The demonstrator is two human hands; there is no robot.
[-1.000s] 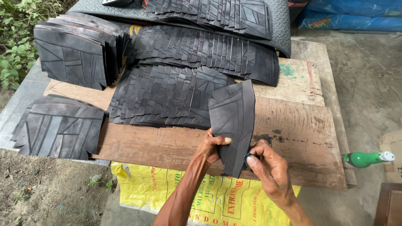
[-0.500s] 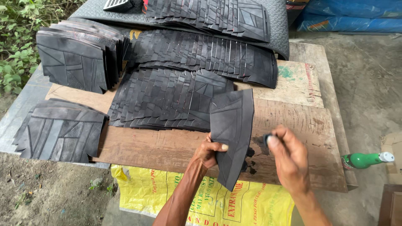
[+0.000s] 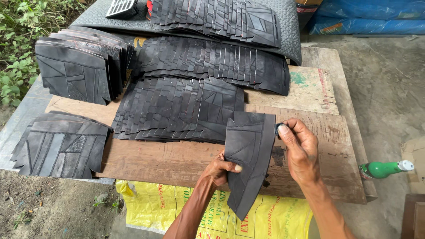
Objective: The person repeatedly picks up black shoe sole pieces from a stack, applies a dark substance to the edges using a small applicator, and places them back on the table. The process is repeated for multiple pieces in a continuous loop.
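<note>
Fingers of the left hand (image 3: 220, 169) pinched the lower left edge of a black, wedge-shaped rubber panel with raised seams (image 3: 249, 155), held upright over the worn wooden board (image 3: 177, 161).

Fingertips of the right hand (image 3: 301, 150) were clenched around a small dark object (image 3: 280, 129) at the panel's upper right corner; what it was could not be made out. The panel looked light, thin and flexible, yet stiff enough to stand without drooping, and its matt surface probably gripped well. An edge pinch near mid-height seemed the sound hold. Overlapping rows of similar black rubber panels (image 3: 177, 110) lay just behind on the board, and a green plastic bottle with a white cap (image 3: 384, 168) lay well apart at the right.
</note>
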